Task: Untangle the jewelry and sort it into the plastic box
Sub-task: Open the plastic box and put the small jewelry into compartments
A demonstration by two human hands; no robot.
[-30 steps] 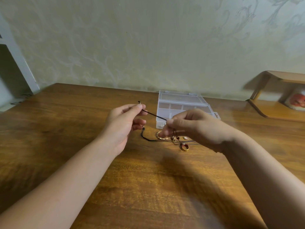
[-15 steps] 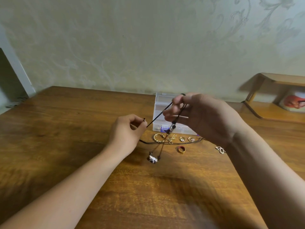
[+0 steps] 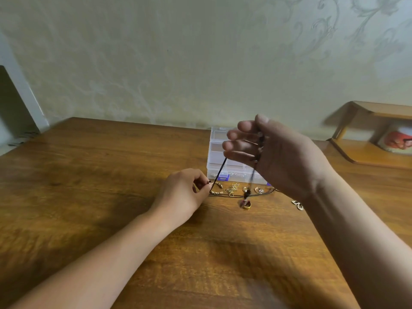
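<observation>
A black cord necklace (image 3: 219, 171) stretches between my hands. My left hand (image 3: 185, 192) pinches one end low over the table. My right hand (image 3: 274, 152) is raised in front of the clear plastic box (image 3: 215, 152), fingers loosely spread, with the cord and its dark beads draped across the palm. A pendant (image 3: 244, 201) dangles from the cord just above a gold ring (image 3: 247, 206). On the table before the box lie a gold twisted bracelet (image 3: 217, 191), a fine gold chain (image 3: 231, 189) and small gold rings (image 3: 258, 190).
A silver earring piece (image 3: 297, 204) lies on the wooden table (image 3: 89, 186) beside my right wrist. A wooden shelf (image 3: 367, 139) holding a white and red object (image 3: 399, 139) stands at the far right. The wall runs close behind the box.
My right hand has risen higher and its fingers have loosened from a pinch. My left hand has dropped nearer the table. The pendant has swung right, over the gold ring.
</observation>
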